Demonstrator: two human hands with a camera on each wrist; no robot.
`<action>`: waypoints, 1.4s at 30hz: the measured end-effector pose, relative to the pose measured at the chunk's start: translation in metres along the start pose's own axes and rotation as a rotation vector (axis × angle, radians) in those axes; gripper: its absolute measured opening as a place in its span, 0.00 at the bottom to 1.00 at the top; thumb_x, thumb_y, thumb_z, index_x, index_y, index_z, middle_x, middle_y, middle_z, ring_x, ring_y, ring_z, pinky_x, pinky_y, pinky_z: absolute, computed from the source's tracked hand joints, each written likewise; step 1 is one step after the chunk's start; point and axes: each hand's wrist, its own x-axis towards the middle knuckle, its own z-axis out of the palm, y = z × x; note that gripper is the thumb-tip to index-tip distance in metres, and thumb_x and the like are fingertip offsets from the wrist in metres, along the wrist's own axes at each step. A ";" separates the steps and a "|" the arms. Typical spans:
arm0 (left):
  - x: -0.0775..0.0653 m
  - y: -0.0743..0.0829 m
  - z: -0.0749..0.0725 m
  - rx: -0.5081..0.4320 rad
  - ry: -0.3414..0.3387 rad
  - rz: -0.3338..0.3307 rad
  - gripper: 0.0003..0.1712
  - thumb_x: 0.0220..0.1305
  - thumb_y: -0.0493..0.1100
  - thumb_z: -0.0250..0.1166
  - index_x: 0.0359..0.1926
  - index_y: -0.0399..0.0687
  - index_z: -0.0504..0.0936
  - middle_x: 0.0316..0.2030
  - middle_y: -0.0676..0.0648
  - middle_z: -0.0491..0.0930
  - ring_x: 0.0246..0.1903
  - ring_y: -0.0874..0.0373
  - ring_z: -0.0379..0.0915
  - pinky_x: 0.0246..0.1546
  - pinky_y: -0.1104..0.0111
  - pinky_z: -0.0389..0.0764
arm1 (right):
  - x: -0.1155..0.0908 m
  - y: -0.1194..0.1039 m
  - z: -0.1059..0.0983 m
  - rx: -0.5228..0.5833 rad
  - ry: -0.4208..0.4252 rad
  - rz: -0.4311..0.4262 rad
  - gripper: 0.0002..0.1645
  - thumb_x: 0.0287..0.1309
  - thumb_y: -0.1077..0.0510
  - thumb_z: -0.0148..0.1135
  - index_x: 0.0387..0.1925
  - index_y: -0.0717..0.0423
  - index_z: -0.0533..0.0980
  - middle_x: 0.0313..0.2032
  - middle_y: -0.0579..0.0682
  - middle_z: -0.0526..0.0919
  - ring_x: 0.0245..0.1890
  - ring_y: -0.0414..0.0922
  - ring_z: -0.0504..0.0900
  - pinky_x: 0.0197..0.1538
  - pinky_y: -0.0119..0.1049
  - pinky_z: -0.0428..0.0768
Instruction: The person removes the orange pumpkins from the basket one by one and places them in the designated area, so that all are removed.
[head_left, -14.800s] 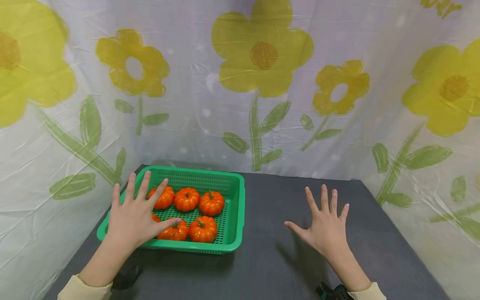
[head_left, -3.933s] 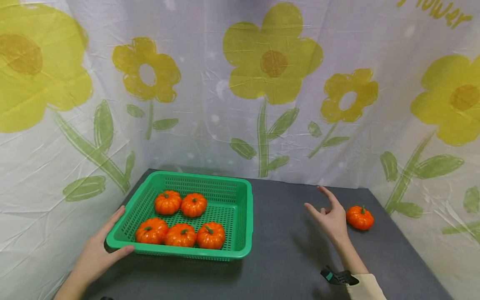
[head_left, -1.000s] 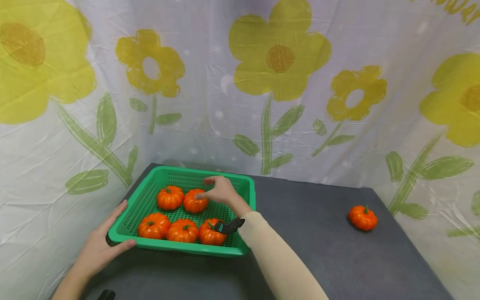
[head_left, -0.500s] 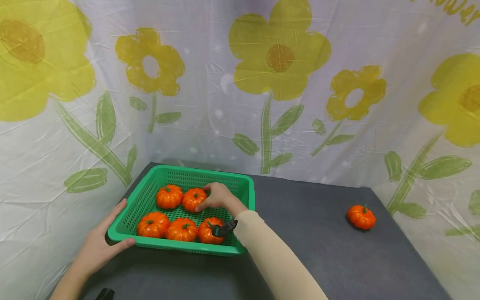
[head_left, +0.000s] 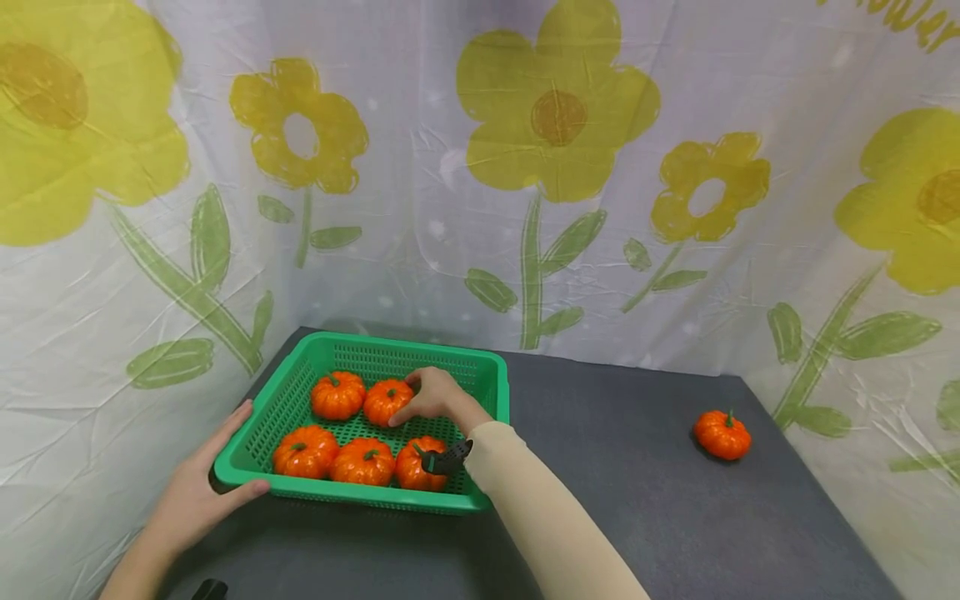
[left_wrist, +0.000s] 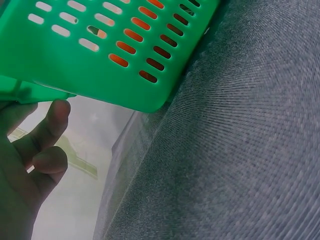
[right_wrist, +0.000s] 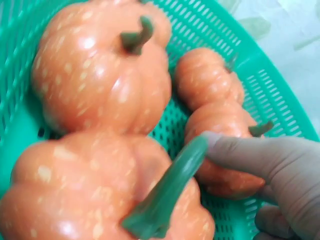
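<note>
We saw the right hand narrowed, its thumb and fingers holding an orange pumpkin, which was the right one of the far pair inside the green basket. The left hand held this basket at its near left corner, with some fingers bent below the rim. We counted three near pumpkins in a row. Another lone pumpkin rested far right on the dark table.

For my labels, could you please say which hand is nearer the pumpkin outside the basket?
Right hand: left of the lone pumpkin, inside the basket; the left hand is farther left, at the basket's near-left corner.
</note>
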 end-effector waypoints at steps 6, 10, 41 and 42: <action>0.000 0.001 0.000 0.003 -0.012 -0.019 0.60 0.59 0.44 0.79 0.86 0.64 0.54 0.79 0.77 0.50 0.67 0.92 0.44 0.62 0.88 0.45 | -0.002 0.002 -0.005 0.060 0.027 0.008 0.46 0.53 0.44 0.84 0.70 0.54 0.77 0.62 0.53 0.82 0.58 0.51 0.81 0.57 0.43 0.84; -0.002 0.003 0.000 -0.002 -0.017 -0.023 0.60 0.60 0.45 0.79 0.86 0.66 0.53 0.80 0.76 0.50 0.67 0.92 0.44 0.63 0.87 0.45 | -0.004 0.001 -0.005 0.080 0.039 0.006 0.46 0.53 0.44 0.84 0.69 0.55 0.78 0.60 0.53 0.83 0.56 0.50 0.82 0.55 0.43 0.84; -0.005 0.003 -0.001 -0.017 -0.031 -0.053 0.60 0.62 0.44 0.78 0.86 0.68 0.51 0.80 0.77 0.48 0.66 0.92 0.43 0.76 0.65 0.48 | -0.041 0.004 -0.021 0.313 0.085 -0.151 0.43 0.53 0.44 0.83 0.70 0.47 0.78 0.68 0.47 0.80 0.70 0.51 0.75 0.66 0.49 0.79; -0.005 0.003 -0.001 -0.018 -0.034 -0.061 0.60 0.62 0.44 0.77 0.86 0.69 0.51 0.80 0.77 0.48 0.66 0.92 0.43 0.77 0.60 0.48 | -0.043 0.005 -0.021 0.331 0.087 -0.152 0.43 0.53 0.44 0.83 0.70 0.47 0.78 0.68 0.47 0.80 0.70 0.51 0.75 0.66 0.50 0.79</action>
